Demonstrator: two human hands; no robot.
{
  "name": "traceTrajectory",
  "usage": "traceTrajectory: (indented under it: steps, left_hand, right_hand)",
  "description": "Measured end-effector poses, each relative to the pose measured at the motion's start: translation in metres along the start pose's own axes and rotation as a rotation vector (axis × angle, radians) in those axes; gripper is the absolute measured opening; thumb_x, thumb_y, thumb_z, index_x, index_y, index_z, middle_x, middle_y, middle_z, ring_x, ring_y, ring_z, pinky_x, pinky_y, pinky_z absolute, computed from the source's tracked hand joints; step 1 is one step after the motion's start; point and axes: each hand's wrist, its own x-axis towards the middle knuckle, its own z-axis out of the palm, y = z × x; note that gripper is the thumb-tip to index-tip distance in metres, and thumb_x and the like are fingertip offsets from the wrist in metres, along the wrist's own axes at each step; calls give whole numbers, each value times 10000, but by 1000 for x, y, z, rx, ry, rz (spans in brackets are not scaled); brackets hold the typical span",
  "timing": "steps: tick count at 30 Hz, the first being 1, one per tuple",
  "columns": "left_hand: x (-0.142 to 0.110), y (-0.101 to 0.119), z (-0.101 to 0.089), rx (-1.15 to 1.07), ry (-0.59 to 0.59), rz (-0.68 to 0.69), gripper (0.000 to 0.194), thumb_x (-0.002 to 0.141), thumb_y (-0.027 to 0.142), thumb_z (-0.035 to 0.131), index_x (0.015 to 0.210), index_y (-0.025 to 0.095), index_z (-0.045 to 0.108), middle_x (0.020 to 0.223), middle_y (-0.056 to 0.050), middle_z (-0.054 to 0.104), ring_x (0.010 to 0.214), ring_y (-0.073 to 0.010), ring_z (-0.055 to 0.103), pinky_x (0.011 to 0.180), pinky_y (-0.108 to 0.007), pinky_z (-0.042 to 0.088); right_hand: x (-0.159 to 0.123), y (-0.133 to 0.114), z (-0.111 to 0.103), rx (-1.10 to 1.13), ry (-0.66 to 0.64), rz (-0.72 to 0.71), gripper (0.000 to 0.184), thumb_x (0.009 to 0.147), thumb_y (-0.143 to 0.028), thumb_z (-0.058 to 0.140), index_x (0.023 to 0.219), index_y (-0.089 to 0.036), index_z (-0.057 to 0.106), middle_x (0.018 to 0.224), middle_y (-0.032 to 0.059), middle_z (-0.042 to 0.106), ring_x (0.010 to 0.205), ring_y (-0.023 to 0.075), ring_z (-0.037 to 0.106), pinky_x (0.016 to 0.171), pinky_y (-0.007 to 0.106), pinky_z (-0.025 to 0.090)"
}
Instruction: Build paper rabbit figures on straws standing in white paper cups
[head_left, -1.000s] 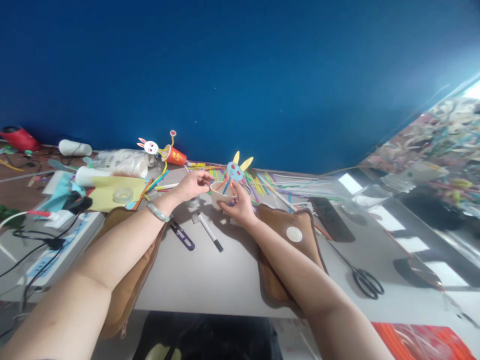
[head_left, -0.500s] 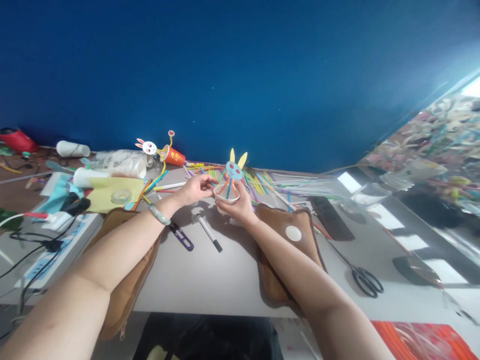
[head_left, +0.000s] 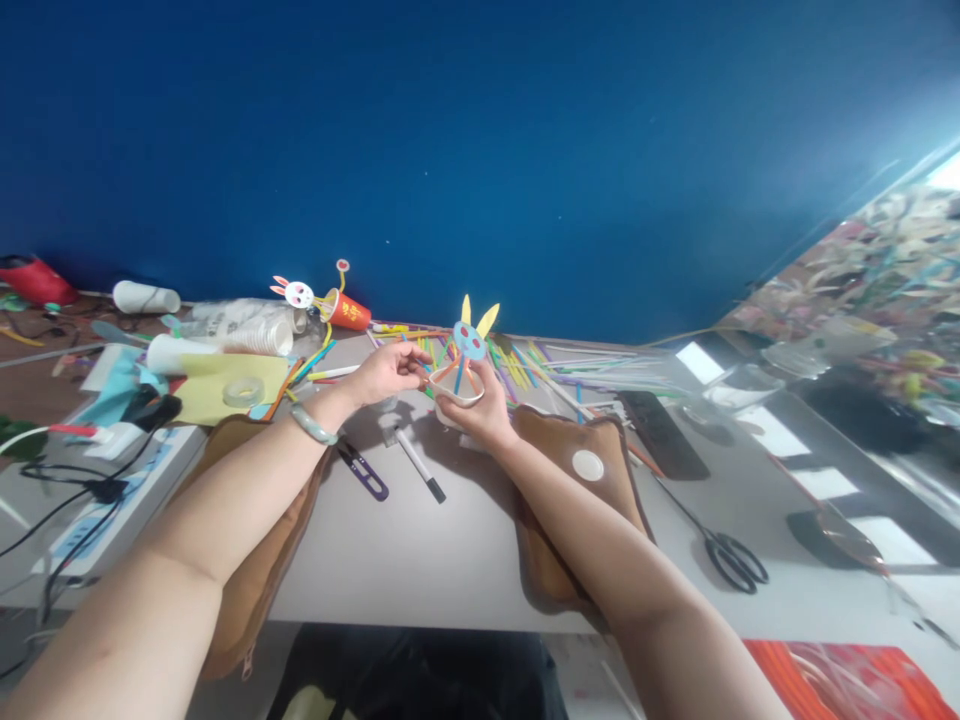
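My right hand (head_left: pixel 487 412) is wrapped round a paper cup (head_left: pixel 448 411), tilted so that its mouth shows. Out of the cup rises a blue paper rabbit face (head_left: pixel 469 341) with yellow ears, on a blue strip. Orange strips also show at the cup's mouth. Just left of the rim is my left hand (head_left: pixel 394 372), its thumb and fingertips pinched together; whatever they hold is too small to make out. Below the hands lie a marker (head_left: pixel 420 466) and purple thread snips (head_left: pixel 364 470).
An orange cup (head_left: pixel 350 311) with a white rabbit face lies by the wall. Coloured pipe cleaners (head_left: pixel 517 366) are strewn along the back. Brown padded cushions flank the work area, one of them (head_left: pixel 559 510) under my right forearm. Black scissors (head_left: pixel 731 562) and a phone (head_left: pixel 664 437) lie right, a power strip (head_left: pixel 124 500) left.
The cup with the rabbit face has shifted very slightly right and tilted a little. My left hand has moved slightly left of the rim, its fingers still pinched.
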Motion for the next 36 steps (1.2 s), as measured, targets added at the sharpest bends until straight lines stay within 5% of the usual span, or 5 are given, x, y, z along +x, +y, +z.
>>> traceTrajectory:
  steps: [10, 17, 25, 36]
  left_hand:
    - [0, 0, -4, 193, -18, 15, 242, 703, 307, 774, 875, 139, 742, 826, -48, 760, 778, -173, 690, 758, -300, 534]
    - [-3, 5, -9, 184, -112, 62, 461, 665, 330, 853, 1075, 159, 733, 1031, -80, 767, 987, -218, 706, 925, -354, 547]
    - [-7, 7, 6, 276, -147, 76, 668, 580, 435, 949, 1134, 159, 697, 1029, -77, 741, 917, -224, 693, 791, -315, 551]
    - [-7, 10, 19, 162, 27, 147, 508, 708, 654, 822, 829, 171, 723, 860, -56, 736, 831, -193, 665, 832, -322, 544]
  right_hand:
    - [-1, -1, 0, -41, -16, 13, 564, 662, -377, 808, 1161, -217, 600, 1081, 81, 730, 998, 287, 697, 932, 443, 557]
    - [0, 0, 0, -6, -84, 44, 701, 663, -414, 844, 1270, -207, 561, 1170, 103, 722, 1074, 310, 701, 980, 460, 545]
    - [-4, 7, 3, -107, -173, 8, 886, 654, -414, 899, 1430, -261, 498, 1241, 108, 723, 1236, 372, 664, 1087, 516, 492]
    - [-7, 11, 6, -17, -258, 5, 889, 714, -402, 867, 1469, -240, 427, 1272, 113, 702, 1201, 329, 687, 1049, 485, 537]
